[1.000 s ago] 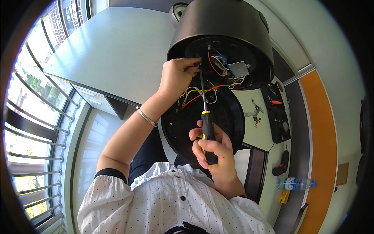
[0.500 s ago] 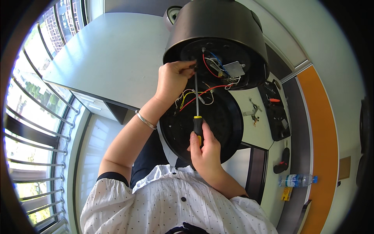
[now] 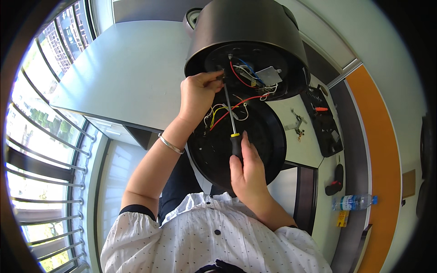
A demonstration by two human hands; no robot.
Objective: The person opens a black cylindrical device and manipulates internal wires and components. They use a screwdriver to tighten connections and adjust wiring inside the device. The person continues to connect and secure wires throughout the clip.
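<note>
My right grip (image 3: 250, 175) clasps the screwdriver (image 3: 236, 144); what my left grip (image 3: 196, 96) pinches, I cannot tell. Slanted pressure could nick the wires (image 3: 250, 98).

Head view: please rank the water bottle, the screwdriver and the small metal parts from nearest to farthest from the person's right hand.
1. Screwdriver: held in the right hand.
2. Small metal parts: up and to the hand's right.
3. Water bottle: farther out, toward the far right.

Nothing is legible, the label (image 3: 348, 203) on the bottle (image 3: 364, 201) included.
</note>
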